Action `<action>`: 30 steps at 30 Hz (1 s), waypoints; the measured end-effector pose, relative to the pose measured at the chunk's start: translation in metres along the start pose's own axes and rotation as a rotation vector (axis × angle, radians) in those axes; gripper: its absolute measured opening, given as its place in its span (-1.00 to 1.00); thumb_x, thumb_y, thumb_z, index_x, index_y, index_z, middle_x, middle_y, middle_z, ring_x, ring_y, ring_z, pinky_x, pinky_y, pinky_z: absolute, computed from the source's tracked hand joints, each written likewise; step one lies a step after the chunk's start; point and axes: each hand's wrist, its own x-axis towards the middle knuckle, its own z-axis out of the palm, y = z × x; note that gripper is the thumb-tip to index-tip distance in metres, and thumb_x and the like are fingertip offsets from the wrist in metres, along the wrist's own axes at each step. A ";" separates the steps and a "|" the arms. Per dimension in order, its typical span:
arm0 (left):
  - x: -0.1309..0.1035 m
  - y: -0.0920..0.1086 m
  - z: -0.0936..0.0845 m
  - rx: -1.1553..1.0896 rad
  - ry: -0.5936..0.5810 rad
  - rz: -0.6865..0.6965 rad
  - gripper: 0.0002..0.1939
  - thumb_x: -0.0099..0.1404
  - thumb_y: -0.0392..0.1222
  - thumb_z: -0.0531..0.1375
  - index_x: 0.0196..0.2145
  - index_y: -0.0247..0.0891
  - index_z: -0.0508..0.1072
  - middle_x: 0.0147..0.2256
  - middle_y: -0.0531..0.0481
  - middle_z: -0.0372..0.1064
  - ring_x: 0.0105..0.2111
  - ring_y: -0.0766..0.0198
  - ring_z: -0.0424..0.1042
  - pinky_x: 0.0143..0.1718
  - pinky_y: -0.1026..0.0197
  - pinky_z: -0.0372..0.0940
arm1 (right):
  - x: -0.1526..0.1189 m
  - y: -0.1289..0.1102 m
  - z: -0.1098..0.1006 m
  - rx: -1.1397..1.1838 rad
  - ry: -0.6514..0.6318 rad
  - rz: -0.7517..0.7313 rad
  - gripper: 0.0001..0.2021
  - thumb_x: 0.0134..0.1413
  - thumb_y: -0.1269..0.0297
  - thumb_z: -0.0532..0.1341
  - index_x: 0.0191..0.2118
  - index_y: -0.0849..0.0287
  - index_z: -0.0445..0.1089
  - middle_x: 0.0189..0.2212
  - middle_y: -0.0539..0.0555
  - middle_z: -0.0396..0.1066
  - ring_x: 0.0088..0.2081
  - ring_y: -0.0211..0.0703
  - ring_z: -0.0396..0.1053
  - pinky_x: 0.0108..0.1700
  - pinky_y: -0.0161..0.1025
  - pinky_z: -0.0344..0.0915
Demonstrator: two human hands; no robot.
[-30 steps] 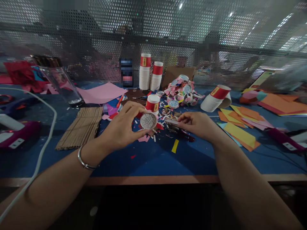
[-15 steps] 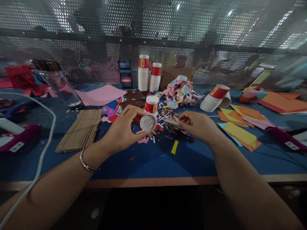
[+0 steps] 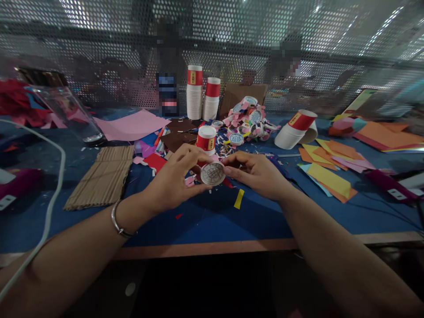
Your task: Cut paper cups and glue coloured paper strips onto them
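A round white disc with a drawn line pattern is held up over the blue table. My left hand grips its left side between thumb and fingers. From the right, my right hand touches the disc's edge, its fingers closed together; whether a strip is between them is hidden. Just behind the disc stands a red and white paper cup. Paper scraps lie around and beneath the hands, with a yellow strip in front of my right hand.
Behind are upright cup stacks, a heap of decorated discs and a tilted cup stack. Corrugated cardboard and a glass bottle are at left. Coloured papers lie right; a white cable crosses the left side.
My right hand has moved left, from over the scraps to the disc's edge. The disc in my left hand has shifted slightly right and tilted. The whole view has shifted a little.
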 end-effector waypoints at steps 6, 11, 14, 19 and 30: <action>-0.003 -0.004 0.005 -0.172 0.035 -0.061 -0.43 0.22 -0.25 0.46 0.14 -0.07 0.40 0.13 -0.14 0.39 0.07 0.07 0.47 0.02 -0.01 0.53 | 0.000 0.001 0.000 0.094 -0.012 -0.002 -0.59 0.18 -0.11 0.39 -0.14 0.17 0.53 -0.29 0.05 0.54 -0.41 -0.25 0.35 -0.38 -0.27 0.24; 0.000 -0.006 0.007 -0.597 -0.075 -0.357 -0.41 0.13 -0.26 0.47 0.06 -0.14 0.34 -0.01 -0.11 0.46 -0.26 0.24 0.51 -0.32 0.13 0.57 | 0.001 -0.004 0.000 0.121 -0.003 0.006 -0.58 0.13 -0.10 0.42 -0.21 0.21 0.50 -0.37 0.01 0.47 -0.43 -0.29 0.30 -0.37 -0.29 0.22; 0.003 -0.004 0.004 -0.744 -0.182 -0.447 -0.63 0.15 -0.26 0.46 -0.16 -0.22 0.40 -0.25 0.02 0.48 -0.32 0.30 0.50 -0.35 0.25 0.50 | 0.001 -0.003 0.002 0.176 -0.022 0.022 -0.58 0.10 -0.10 0.45 -0.22 0.19 0.48 -0.41 -0.03 0.43 -0.42 -0.29 0.29 -0.35 -0.29 0.22; 0.006 -0.001 0.003 -0.876 -0.170 -0.606 -0.57 0.16 -0.15 0.51 -0.11 -0.27 0.44 -0.28 0.04 0.53 -0.32 0.32 0.54 -0.31 0.29 0.49 | 0.000 0.001 0.006 0.281 -0.068 0.041 -0.55 0.00 -0.08 0.51 -0.26 0.18 0.43 -0.39 -0.02 0.40 -0.37 -0.24 0.33 -0.31 -0.26 0.24; 0.007 0.002 0.004 -0.894 -0.143 -0.724 -0.64 0.11 -0.22 0.53 -0.20 -0.28 0.51 -0.40 0.08 0.54 -0.44 0.40 0.48 -0.46 0.40 0.35 | 0.001 0.001 0.008 0.376 -0.146 0.102 -0.55 0.03 -0.11 0.49 -0.29 0.18 0.43 -0.44 -0.05 0.37 -0.44 -0.31 0.28 -0.43 -0.32 0.22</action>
